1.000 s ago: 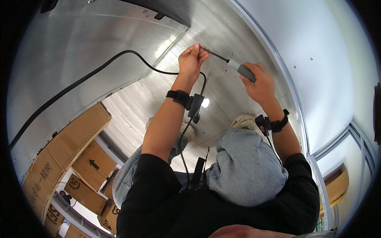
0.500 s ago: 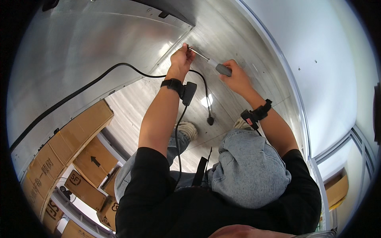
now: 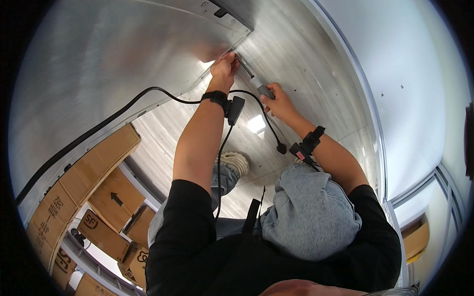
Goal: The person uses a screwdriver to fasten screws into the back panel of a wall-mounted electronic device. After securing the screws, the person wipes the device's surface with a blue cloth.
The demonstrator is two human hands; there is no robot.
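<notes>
My right hand point(image 3: 281, 103) is wrapped round the grey handle of a screwdriver point(image 3: 264, 88). Its thin shaft points up and left, toward the foot of a large metal panel point(image 3: 123, 54). At the tip, the fingers of my left hand point(image 3: 224, 66) are pinched together close to the panel's lower edge. Whatever they hold there is too small or hidden to make out. A black power cord point(image 3: 148, 90) runs from the left, passes by my left wrist and ends in a plug point(image 3: 281, 148) on the floor, below my right hand.
Cardboard boxes point(image 3: 116, 200) stand on a rack at the lower left. A white curved wall point(image 3: 405, 98) with a metal edge rises on the right. Light wood-look flooring point(image 3: 306, 64) lies between panel and wall. Black straps with small devices point(image 3: 236, 109) sit on both wrists.
My right hand has moved left and slightly up with the screwdriver, which now stands steeper. The cord's plug has shifted right. My left hand stays pinched near the tip.
</notes>
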